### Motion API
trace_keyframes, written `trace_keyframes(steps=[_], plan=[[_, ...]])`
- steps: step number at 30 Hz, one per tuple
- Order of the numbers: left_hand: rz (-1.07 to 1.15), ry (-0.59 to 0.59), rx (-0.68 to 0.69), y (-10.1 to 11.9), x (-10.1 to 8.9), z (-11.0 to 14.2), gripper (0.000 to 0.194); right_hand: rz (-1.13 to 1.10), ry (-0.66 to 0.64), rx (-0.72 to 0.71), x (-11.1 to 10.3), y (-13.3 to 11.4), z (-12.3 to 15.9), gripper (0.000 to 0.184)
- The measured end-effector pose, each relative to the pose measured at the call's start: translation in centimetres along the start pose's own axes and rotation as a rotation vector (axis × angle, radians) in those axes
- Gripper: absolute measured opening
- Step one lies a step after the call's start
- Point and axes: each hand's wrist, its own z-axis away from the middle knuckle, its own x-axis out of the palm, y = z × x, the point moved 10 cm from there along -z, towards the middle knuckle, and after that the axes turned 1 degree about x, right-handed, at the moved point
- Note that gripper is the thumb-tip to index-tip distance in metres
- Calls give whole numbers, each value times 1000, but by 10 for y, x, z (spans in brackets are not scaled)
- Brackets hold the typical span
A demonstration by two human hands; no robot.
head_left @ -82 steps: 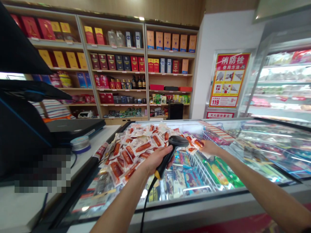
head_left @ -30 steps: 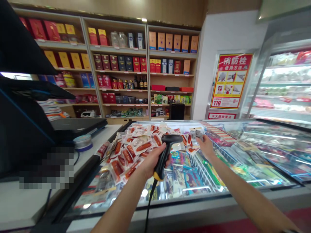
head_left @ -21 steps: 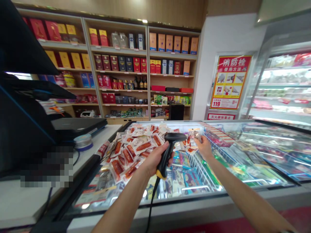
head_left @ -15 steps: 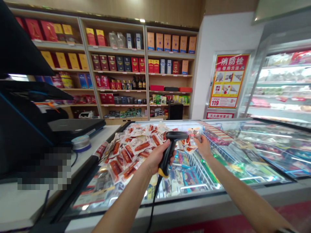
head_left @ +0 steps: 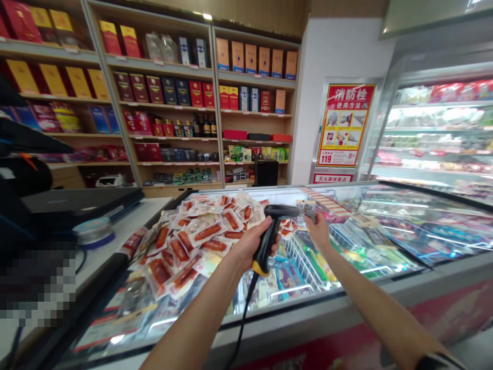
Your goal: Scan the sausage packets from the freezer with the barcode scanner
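My left hand (head_left: 252,244) is wrapped round the grip of a black and yellow barcode scanner (head_left: 265,239), its head pointing right and its cable hanging down. Just in front of the scanner's head, my right hand (head_left: 318,229) pinches a small clear food packet (head_left: 307,209), held up above the freezer glass. What is inside that packet is too blurred to tell. Left of the scanner, a heap of vacuum-packed sausages (head_left: 208,234) lies on the glass-topped chest freezer (head_left: 246,303).
A counter (head_left: 142,221) with a roll of tape (head_left: 93,231) and dark checkout equipment (head_left: 23,149) stands at left. Shelves of boxed bottles (head_left: 165,92) line the back wall. A lit display fridge (head_left: 442,128) is at right. Wire baskets (head_left: 304,262) show inside the freezer.
My view has swung to the right, so the shelves and freezer shift left. The packet is now turned and raised slightly at the scanner's head. Both hands keep their hold.
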Motion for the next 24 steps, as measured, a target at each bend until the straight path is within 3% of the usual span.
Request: trace_keyframes(steps=[4, 8, 12, 16, 19, 21, 24], plan=[[-2, 27, 6, 3, -8, 0, 31, 71, 16, 79, -5, 15, -4, 38], [-27, 121, 33, 11, -32, 9, 31, 345, 3, 208, -8, 36, -8, 42], [-15, 191, 53, 17, -53, 19, 27, 563, -157, 243, 20, 41, -10, 41], [-38, 184, 33, 11, -55, 21, 26, 648, -193, 259, 47, 37, -4, 44], [-54, 173, 18, 6, -52, 18, 25, 720, -223, 231, 56, 37, -2, 50], [-61, 177, -2, 2, -52, 16, 23, 781, -203, 172, 43, 37, -8, 51], [-78, 195, -31, -2, -55, 10, 23, 897, -57, 125, -16, 46, -31, 51]])
